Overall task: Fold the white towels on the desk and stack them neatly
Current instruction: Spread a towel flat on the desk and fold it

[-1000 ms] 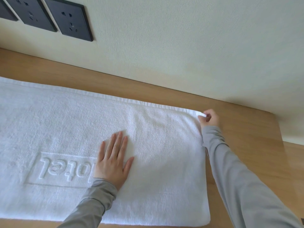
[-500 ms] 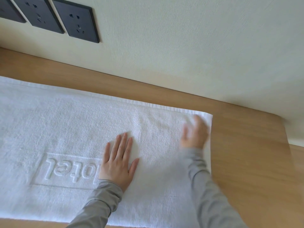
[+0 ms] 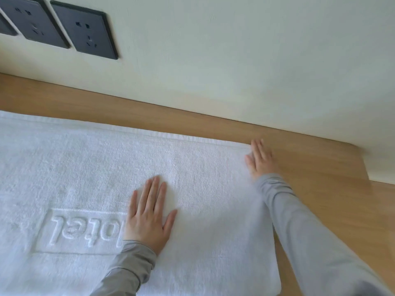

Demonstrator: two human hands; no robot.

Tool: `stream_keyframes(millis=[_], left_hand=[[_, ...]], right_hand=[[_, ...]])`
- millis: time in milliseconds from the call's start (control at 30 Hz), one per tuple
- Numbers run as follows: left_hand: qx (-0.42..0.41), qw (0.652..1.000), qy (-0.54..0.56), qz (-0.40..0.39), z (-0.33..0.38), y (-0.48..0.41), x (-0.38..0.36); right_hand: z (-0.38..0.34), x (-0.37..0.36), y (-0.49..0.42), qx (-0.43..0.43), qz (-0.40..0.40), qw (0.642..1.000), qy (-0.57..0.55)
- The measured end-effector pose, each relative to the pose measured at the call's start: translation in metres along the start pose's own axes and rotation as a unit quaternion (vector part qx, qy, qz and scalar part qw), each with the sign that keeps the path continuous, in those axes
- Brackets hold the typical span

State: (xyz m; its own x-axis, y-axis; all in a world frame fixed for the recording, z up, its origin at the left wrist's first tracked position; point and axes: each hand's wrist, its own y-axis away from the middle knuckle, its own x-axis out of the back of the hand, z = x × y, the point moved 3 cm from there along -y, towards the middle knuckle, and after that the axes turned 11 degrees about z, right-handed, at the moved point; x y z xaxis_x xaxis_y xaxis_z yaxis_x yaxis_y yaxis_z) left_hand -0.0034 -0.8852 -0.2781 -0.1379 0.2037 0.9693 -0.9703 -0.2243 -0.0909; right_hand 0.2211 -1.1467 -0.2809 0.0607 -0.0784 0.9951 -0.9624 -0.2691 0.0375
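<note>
A white towel point(image 3: 192, 167) with raised lettering lies spread flat on the wooden desk point(image 3: 320, 178), running off the left edge of the view. My left hand point(image 3: 149, 212) lies flat on the towel's middle, fingers straight and together, just right of the lettering. My right hand point(image 3: 260, 161) rests flat on the towel's far right corner, fingers straight and pointing toward the wall. Both arms wear grey sleeves. Neither hand grips the cloth.
A pale wall point(image 3: 235, 60) rises right behind the desk, with dark power sockets point(image 3: 85, 33) at the upper left. The desk's right end shows a notch in the wall point(image 3: 367, 167). Bare wood lies to the right of the towel.
One second ago my right hand pinched the towel's far right corner; it has let go and now lies flat on that corner. My left hand has stayed pressed on the towel.
</note>
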Motion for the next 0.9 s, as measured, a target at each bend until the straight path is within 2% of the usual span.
stream_keyframes(millis=[67,133,200,300,367,467,533,600,633,700,800,900], left_hand=[[-0.003,1.000,-0.004,0.001,0.000,0.000,-0.001],[-0.004,1.000,-0.005,0.001,0.001,0.000,-0.001],[-0.004,1.000,-0.004,0.002,0.002,0.000,-0.001],[-0.005,1.000,-0.001,0.003,0.003,0.000,0.000],[-0.008,1.000,-0.008,0.003,0.003,0.001,0.000],[-0.007,1.000,-0.011,0.004,0.004,0.000,0.001],[-0.007,1.000,-0.011,0.005,0.005,0.000,0.003],[-0.007,1.000,-0.012,0.004,0.006,0.001,0.004],[-0.007,1.000,-0.012,0.004,0.007,0.001,0.004],[-0.006,1.000,-0.012,0.004,0.006,0.001,0.004],[-0.008,1.000,-0.012,0.006,0.005,0.001,0.003],[-0.009,1.000,-0.008,0.011,0.005,0.001,0.002]], right_hand=[[-0.003,0.007,0.003,-0.012,0.016,1.000,0.016],[-0.026,0.021,0.018,-0.002,0.072,0.997,0.006],[-0.061,0.027,0.049,0.062,0.090,0.994,-0.017],[-0.097,0.009,0.115,0.161,0.041,0.986,-0.016],[-0.080,-0.002,0.145,0.134,-0.006,0.991,0.012],[-0.027,-0.006,0.163,0.016,-0.027,0.999,0.042],[-0.008,-0.002,0.169,-0.060,-0.032,0.997,0.046],[-0.015,0.004,0.174,-0.112,0.003,0.994,0.019],[-0.027,0.009,0.177,-0.119,0.031,0.992,-0.009],[-0.061,0.013,0.187,-0.066,0.061,0.995,-0.036],[-0.099,-0.002,0.219,0.047,0.034,0.998,-0.026],[-0.082,-0.011,0.246,0.018,0.011,1.000,-0.007]])
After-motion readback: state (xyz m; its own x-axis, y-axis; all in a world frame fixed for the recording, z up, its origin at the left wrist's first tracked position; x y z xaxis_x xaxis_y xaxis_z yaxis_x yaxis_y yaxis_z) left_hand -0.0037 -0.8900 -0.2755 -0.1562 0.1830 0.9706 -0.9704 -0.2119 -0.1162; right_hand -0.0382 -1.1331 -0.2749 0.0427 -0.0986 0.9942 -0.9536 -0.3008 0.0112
